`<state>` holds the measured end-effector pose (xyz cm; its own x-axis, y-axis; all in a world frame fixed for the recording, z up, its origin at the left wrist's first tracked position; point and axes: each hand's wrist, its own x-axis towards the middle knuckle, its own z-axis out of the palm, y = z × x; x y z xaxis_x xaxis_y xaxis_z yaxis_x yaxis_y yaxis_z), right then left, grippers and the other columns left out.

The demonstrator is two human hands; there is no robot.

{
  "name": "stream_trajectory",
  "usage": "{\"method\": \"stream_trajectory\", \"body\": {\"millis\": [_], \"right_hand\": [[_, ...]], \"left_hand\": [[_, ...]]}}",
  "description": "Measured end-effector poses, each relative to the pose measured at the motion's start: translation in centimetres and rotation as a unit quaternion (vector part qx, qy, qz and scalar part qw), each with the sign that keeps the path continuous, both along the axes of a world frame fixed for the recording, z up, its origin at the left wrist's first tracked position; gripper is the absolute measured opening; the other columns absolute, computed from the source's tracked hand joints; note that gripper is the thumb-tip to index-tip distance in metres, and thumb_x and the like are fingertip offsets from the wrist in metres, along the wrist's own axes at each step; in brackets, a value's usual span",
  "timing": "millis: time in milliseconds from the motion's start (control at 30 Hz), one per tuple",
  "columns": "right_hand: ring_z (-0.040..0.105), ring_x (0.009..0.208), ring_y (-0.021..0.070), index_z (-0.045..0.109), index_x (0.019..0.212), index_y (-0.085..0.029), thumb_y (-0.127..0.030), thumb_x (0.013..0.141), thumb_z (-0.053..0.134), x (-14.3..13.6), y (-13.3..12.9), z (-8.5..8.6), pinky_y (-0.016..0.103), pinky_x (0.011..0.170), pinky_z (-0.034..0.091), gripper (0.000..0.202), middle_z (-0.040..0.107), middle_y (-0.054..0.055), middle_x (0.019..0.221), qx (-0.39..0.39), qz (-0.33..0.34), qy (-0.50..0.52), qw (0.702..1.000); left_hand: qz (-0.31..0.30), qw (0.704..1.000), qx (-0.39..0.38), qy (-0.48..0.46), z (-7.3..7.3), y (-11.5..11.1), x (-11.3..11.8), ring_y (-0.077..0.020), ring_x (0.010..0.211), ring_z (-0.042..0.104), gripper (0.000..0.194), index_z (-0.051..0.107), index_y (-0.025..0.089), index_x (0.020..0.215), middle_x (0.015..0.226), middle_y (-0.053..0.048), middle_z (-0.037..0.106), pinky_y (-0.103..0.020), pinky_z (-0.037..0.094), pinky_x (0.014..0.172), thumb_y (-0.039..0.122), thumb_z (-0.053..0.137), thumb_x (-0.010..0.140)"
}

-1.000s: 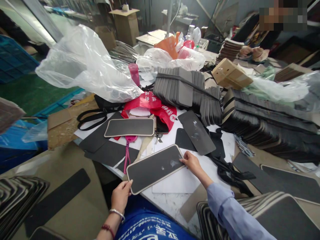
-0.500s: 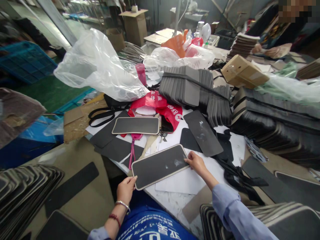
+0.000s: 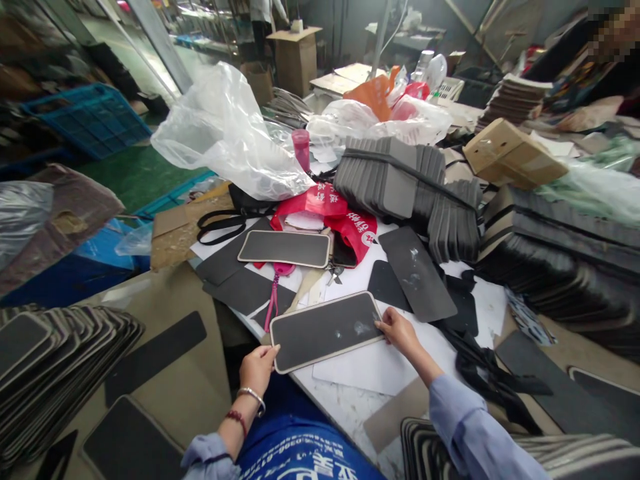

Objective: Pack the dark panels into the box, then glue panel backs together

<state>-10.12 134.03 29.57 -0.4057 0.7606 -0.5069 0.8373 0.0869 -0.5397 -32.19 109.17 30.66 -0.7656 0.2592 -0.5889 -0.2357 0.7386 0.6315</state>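
Left hand: I see the left hand (image 3: 257, 370) closed on the left short end of a pale-rimmed dark panel (image 3: 320, 333), thumb on the upper face.
Right hand: The right hand (image 3: 401, 331) pinches the opposite short end, so I count 2 hands gripping 1 panel.
Held panel: It is in front of the person, above the white sheets (image 3: 350, 370) near the edge of the table (image 3: 340, 413), its right end farther from the body. I make out 2 whitish marks on its right half; I cannot tell whether its underside touches the sheets.
Wrist: The left wrist wears a silver bracelet (image 3: 253, 398) and a dark red beaded bracelet (image 3: 235, 421).
Beyond the panel: I see a second rimmed panel (image 3: 285, 248) lying just beside a red bag (image 3: 360, 233), with keys (image 3: 335, 272) near its right corner.
Right of the bag: A rimless grey panel (image 3: 423, 280) lies at a slant, whitish marks on it too.
Behind: A strapped bundle of panels (image 3: 395, 177) stands near a pink cup (image 3: 301, 148) and a clear plastic bag (image 3: 220, 133).
Far left: I have a stack of rimmed panels (image 3: 65, 373) leaning in a row.
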Motion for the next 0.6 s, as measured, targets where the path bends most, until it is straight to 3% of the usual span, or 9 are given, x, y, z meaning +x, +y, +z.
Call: {"method": "stream_trajectory", "body": {"millis": [367, 600], "right_hand": [[0.048, 0.038, 0.0105, 0.036, 0.063, -0.022, -0.020, 0.072, 0.055, -0.14, -0.17, 0.44, 0.020, 0.046, 0.029, 0.021, 0.045, -0.010, 0.040, -0.004, -0.023, 0.020, 1.000], [0.051, 0.042, 0.0115, 0.035, 0.065, -0.022, -0.024, 0.074, 0.053, -0.16, -0.53, 0.08, 0.021, 0.048, 0.031, 0.020, 0.048, -0.009, 0.044, 0.005, -0.018, 0.000, 1.000]], "left_hand": [[-0.049, 0.999, 0.005, 0.020, 0.27, 0.23, -0.25, -0.0187, 0.051, 0.058, 0.035, 0.063, 0.017, 0.058, 0.047, -0.001, 0.058, -0.029, 0.046, 0.052, 0.050, 0.054, 0.057], [-0.064, 0.998, 0.020, 0.003, -0.03, 0.40, -0.18, -0.0134, 0.046, 0.052, 0.028, 0.050, 0.019, 0.052, 0.045, 0.002, 0.051, -0.024, 0.040, 0.046, 0.044, 0.054, 0.063]]}}
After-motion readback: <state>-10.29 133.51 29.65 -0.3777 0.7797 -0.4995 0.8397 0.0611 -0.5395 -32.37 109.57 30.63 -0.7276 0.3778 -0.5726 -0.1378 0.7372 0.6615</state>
